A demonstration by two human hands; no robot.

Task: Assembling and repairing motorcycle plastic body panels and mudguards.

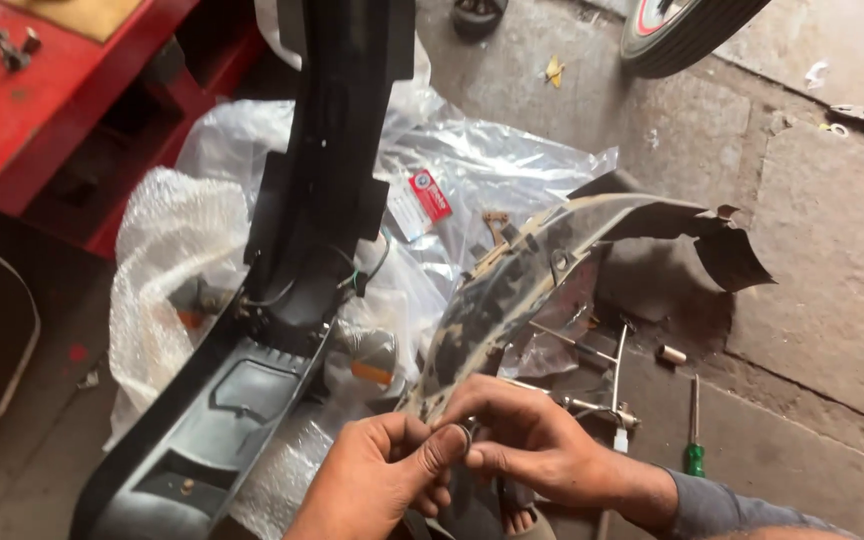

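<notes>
My left hand (377,475) and my right hand (537,445) meet at the bottom centre, fingers pinched together on a small round metal piece (464,435), too small to identify. They work at the near end of a dirty, curved grey mudguard panel (532,275), which arches up and away to the right. Left of my hands lies a long black plastic body panel (272,330) with wires, standing up toward the top of the view.
Clear plastic and bubble wrap (182,250) lie under the panels. A red workbench (42,100) is at the upper left. A green-handled screwdriver (694,430), a T-handle wrench (612,385) and a small socket (670,354) lie on the concrete floor. A tyre (682,30) stands at the top right.
</notes>
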